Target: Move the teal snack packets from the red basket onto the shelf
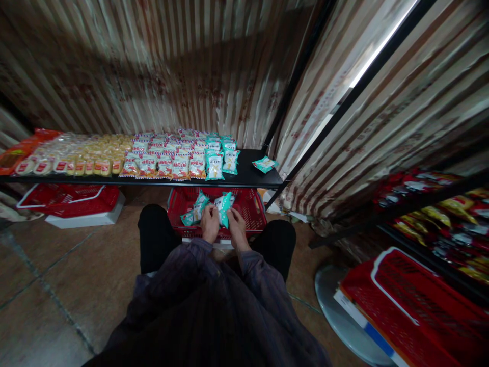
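Between my knees, a teal-and-white snack packet (224, 206) is gripped from both sides over a red basket (254, 216). My left hand (210, 223) closes on its left edge, and my right hand (237, 227) pinches its right edge. More teal snack packets (194, 211) lie in the basket beside my left hand. Above, on the black shelf (248, 176), teal packets (214, 165) stand in rows at the right end of the stock. One single teal packet (265, 164) lies flat farther right on the shelf.
Red-and-white snack packets (164, 163) and small yellow cakes (95, 160) fill the shelf leftward, ending at an orange bag (23, 153). Red baskets stand below left (76, 199) and at right (412, 300). A slanted black post (317, 137) rises at the shelf's right end.
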Available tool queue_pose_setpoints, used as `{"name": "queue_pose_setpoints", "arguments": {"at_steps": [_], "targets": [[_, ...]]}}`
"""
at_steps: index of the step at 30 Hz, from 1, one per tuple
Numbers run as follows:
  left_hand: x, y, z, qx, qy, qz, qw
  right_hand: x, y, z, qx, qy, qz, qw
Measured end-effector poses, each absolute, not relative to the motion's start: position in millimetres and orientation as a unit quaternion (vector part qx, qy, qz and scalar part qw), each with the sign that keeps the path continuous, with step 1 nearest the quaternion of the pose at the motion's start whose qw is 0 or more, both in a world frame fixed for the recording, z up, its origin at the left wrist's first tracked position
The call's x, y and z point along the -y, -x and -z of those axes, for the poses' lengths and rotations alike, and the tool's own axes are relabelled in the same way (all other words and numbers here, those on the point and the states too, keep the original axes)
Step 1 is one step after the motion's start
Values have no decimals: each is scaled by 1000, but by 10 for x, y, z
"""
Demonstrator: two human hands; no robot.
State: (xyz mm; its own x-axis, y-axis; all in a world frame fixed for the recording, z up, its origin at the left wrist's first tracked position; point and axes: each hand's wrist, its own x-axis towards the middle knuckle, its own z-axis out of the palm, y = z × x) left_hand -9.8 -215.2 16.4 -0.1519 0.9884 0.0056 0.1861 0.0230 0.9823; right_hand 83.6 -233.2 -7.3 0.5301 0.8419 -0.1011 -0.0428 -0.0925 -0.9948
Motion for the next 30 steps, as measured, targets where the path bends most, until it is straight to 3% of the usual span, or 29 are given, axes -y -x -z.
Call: {"name": "queue_pose_setpoints", "arguments": {"at_steps": [16, 25, 30], "targets": [[2195, 33, -131, -504, -370, -504, 595, 2418, -825, -56, 462, 680, -198, 534], [2193, 84, -79, -458, -315, -496, 668, 2387, -888, 45, 432, 659, -226, 572], [2158, 150, -120, -411, -284, -486, 717, 2387, -914, 50, 380, 682, -295, 551]]}}
